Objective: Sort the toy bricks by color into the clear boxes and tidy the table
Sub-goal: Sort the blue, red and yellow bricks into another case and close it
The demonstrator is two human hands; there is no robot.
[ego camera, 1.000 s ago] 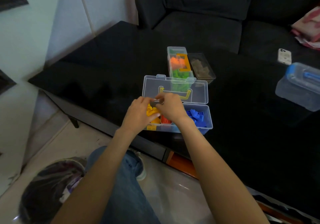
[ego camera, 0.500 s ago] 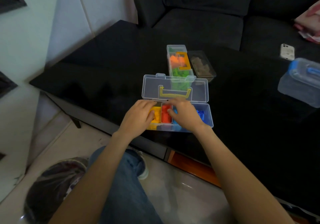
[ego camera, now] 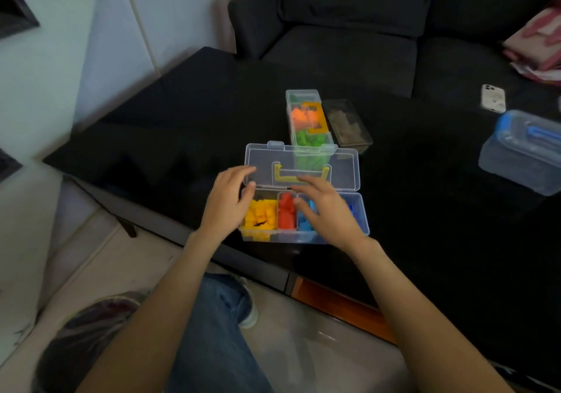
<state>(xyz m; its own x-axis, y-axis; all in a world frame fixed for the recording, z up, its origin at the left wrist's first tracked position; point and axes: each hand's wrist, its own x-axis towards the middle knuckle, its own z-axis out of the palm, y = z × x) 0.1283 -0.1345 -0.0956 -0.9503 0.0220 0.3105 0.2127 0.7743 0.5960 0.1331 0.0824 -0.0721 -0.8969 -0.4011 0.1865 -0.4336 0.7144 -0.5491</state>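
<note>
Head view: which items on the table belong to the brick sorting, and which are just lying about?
Job: open clear box with yellow, red and blue bricks; closed box of orange and green bricks.
Lying about: phone, blue-lidded container, dark box.

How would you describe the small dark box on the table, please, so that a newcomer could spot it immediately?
Start at the black table in front of the dark sofa. Beyond the open clear box under the hands stands a closed clear box of orange and green bricks. The small dark box lies beside it on its right; its smoky walls and dull brownish contents set it apart from its brightly coloured neighbours.
</note>
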